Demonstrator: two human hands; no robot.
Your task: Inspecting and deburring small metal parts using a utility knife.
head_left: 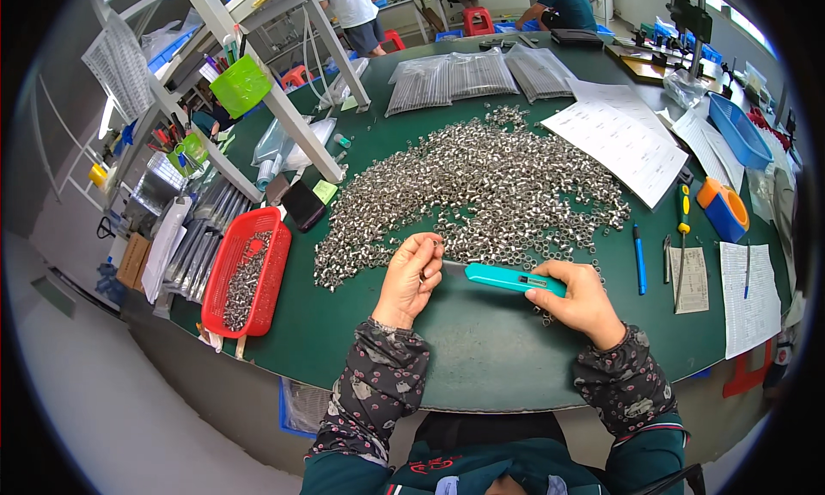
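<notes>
Between red basket (280,263) and screwdriver (684,208), left grip (407,282) pinches a metal piece (437,244), right grip (586,299) clasps teal cutter (507,278).

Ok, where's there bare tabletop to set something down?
Bare green tabletop: between the teal utility knife and near edge; between the red basket and left hand; between the right hand and blue pen. Heaped small metal rings crowd the middle; paper sheets and a screwdriver crowd the right side.

Near tabletop (498,362) passable; metal-ring heap (498,181) blocks far side, red basket (271,280) left.
</notes>
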